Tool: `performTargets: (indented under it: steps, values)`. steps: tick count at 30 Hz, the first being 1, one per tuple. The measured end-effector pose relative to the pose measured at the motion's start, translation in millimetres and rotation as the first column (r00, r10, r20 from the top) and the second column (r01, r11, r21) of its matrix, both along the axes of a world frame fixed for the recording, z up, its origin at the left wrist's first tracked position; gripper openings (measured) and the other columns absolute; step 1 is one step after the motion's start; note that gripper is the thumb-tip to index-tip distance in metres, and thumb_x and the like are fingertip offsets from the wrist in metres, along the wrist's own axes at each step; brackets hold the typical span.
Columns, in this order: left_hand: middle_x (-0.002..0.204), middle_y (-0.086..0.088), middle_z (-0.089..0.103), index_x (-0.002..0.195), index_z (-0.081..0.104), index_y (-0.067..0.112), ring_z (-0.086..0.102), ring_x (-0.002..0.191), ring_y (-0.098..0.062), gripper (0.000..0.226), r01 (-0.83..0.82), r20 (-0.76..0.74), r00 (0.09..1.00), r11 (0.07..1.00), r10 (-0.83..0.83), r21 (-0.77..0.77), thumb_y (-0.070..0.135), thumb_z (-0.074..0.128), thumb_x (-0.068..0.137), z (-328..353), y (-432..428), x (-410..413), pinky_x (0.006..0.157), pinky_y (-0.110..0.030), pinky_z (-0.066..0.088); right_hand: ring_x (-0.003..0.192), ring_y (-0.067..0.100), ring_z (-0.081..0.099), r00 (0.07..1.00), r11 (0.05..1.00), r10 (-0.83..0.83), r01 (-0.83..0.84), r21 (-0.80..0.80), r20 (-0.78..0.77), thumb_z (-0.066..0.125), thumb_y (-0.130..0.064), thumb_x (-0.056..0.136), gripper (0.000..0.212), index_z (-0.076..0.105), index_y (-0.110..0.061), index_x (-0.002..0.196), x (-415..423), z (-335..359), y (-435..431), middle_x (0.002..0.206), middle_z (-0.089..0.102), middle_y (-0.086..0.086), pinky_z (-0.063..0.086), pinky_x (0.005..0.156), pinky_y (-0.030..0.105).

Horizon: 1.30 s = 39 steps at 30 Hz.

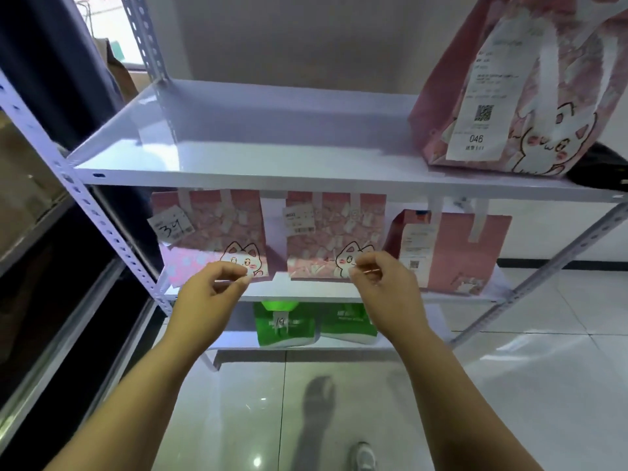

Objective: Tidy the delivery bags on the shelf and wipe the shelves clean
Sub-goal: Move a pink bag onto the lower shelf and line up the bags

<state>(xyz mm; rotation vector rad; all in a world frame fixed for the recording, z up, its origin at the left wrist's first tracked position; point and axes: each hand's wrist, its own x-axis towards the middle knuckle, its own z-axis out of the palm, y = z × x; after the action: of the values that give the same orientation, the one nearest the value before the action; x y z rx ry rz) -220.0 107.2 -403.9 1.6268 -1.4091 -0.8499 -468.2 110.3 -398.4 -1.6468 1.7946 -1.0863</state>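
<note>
Shoe (pixel 365 455): pale, on the glossy tiled floor (pixel 543 368), at the lower edge of the view.
Left hand (pixel 204 297): raised in front of the middle shelf (pixel 306 295); fingers curled, thumb near the forefinger; whether it pinches anything cannot be told.
Right hand (pixel 387 290): at the same height; fingers curled, with a thin reddish strand at the fingertips (too fine to identify), so its grip cannot be told either.
Rack upright (pixel 85 198): white perforated metal, left front corner.
Left pink bag (pixel 217 232): delivery bag with a cartoon cat, upright on the middle shelf, just behind the left hand; its paper tag (pixel 171 226) reads "34".
Centre pink bag (pixel 339 232): same print, just beside the first, behind the right hand; barcode label (pixel 299 220) near the top.
Right pink bag (pixel 469 256): plainer pink, turned at an angle, on the right of the same shelf; long receipt (pixel 416 246) on its face.
Green bags (pixel 285 328): two, side by side on the bottom shelf; the left one has a tag marked "19".
Top shelf (pixel 238 137): white and shiny.
Top pink bag (pixel 543 96): cat print, at the right end of the top shelf; its receipt slip (pixel 486 96) reads "046".
Black object (pixel 601 168): behind that bag, mostly hidden.
Cardboard box (pixel 119 69): beyond the rack, upper left.
</note>
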Motion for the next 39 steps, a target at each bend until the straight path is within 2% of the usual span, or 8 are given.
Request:
performTargets:
  steps: [8, 16, 22, 25, 29, 32, 37, 39]
  values:
    - [0.088, 0.016, 0.068, 0.085, 0.066, 0.029, 0.063, 0.08, -0.007, 0.008, -0.042, -0.045, 0.998, 0.999, 0.042, 0.011, 0.021, 0.066, 0.085, -9.9, 9.2, 36.7, 0.066, -0.021, 0.045, 0.081, 0.001, 0.056, 0.999, 0.996, 0.045, -0.044, 0.08, 0.0, 0.06, -0.029, 0.088, 0.005, 0.06, -0.026, 0.092, 37.7, -9.1, -3.2, 0.087, 0.06, -0.015, 0.046, 0.072, 0.022]
    - [0.083, 0.029, 0.064, 0.077, 0.065, 0.036, 0.06, 0.074, 0.007, 0.015, -0.102, -0.05, 0.993, 0.994, 0.104, 0.035, 0.022, 0.067, 0.084, -27.4, 11.6, 83.0, 0.063, -0.018, 0.042, 0.082, 0.001, 0.055, 0.982, 0.974, 0.186, -0.18, 0.136, -0.03, 0.06, -0.03, 0.088, 0.006, 0.061, -0.028, 0.093, 84.2, -11.9, -25.9, 0.089, 0.061, -0.014, 0.048, 0.074, 0.026]
    - [0.083, 0.02, 0.066, 0.081, 0.063, 0.04, 0.059, 0.072, 0.005, 0.015, -0.127, 0.02, 0.992, 0.988, 0.126, 0.083, 0.025, 0.067, 0.083, -49.8, -6.5, 117.8, 0.061, -0.013, 0.04, 0.084, 0.005, 0.056, 0.962, 0.947, 0.259, -0.237, 0.216, -0.083, 0.061, -0.03, 0.087, 0.01, 0.057, -0.032, 0.096, 120.0, -36.1, -57.9, 0.088, 0.058, -0.015, 0.052, 0.079, 0.035]
    - [0.092, 0.018, 0.064, 0.086, 0.059, 0.041, 0.06, 0.079, 0.002, 0.017, -0.129, 0.082, 0.989, 0.984, 0.12, 0.124, 0.025, 0.065, 0.084, -68.4, -25.9, 131.0, 0.066, -0.014, 0.042, 0.088, 0.01, 0.056, 0.958, 0.936, 0.264, -0.226, 0.271, -0.113, 0.061, -0.029, 0.088, 0.021, 0.056, -0.027, 0.108, 134.7, -57.6, -80.2, 0.095, 0.058, -0.013, 0.051, 0.081, 0.037]
    - [0.115, 0.017, 0.051, 0.124, 0.053, 0.033, 0.052, 0.101, -0.005, 0.04, -0.128, 0.148, 0.983, 0.982, 0.107, 0.139, 0.022, 0.062, 0.087, -94.8, -57.4, 141.7, 0.088, -0.023, 0.039, 0.102, 0.017, 0.055, 0.957, 0.922, 0.258, -0.203, 0.331, -0.13, 0.062, -0.027, 0.088, 0.045, 0.045, -0.021, 0.129, 153.1, -89.0, -114.6, 0.115, 0.056, -0.003, 0.048, 0.088, 0.036]
    - [0.119, 0.018, 0.044, 0.129, 0.044, 0.04, 0.044, 0.111, -0.005, 0.049, -0.094, 0.138, 0.987, 0.989, 0.077, 0.115, 0.02, 0.059, 0.087, -107.3, -82.8, 144.7, 0.094, -0.03, 0.039, 0.118, 0.025, 0.051, 0.962, 0.905, 0.232, -0.158, 0.394, -0.146, 0.063, -0.025, 0.088, 0.063, 0.031, -0.015, 0.142, 163.3, -110.5, -140.9, 0.137, 0.047, 0.006, 0.045, 0.099, 0.042]
    - [0.112, 0.01, 0.044, 0.115, 0.041, 0.023, 0.046, 0.088, 0.002, 0.036, -0.153, 0.168, 0.977, 0.981, 0.132, 0.118, 0.016, 0.061, 0.086, -129.8, -121.2, 142.4, 0.075, -0.022, 0.04, 0.122, 0.033, 0.048, 0.955, 0.875, 0.172, -0.037, 0.483, -0.239, 0.058, -0.023, 0.09, 0.061, 0.029, -0.006, 0.141, 172.0, -133.3, -184.0, 0.139, 0.043, 0.015, 0.04, 0.099, 0.041]
    - [0.11, 0.009, 0.04, 0.109, 0.039, 0.015, 0.042, 0.081, -0.004, 0.032, -0.206, 0.164, 0.97, 0.966, 0.181, 0.156, 0.015, 0.062, 0.086, -139.8, -133.9, 140.8, 0.081, -0.028, 0.041, 0.114, 0.034, 0.053, 0.94, 0.858, 0.188, -0.017, 0.513, -0.285, 0.055, -0.024, 0.092, 0.056, 0.032, -0.004, 0.139, 175.0, -139.4, -197.3, 0.128, 0.051, 0.018, 0.044, 0.094, 0.04]
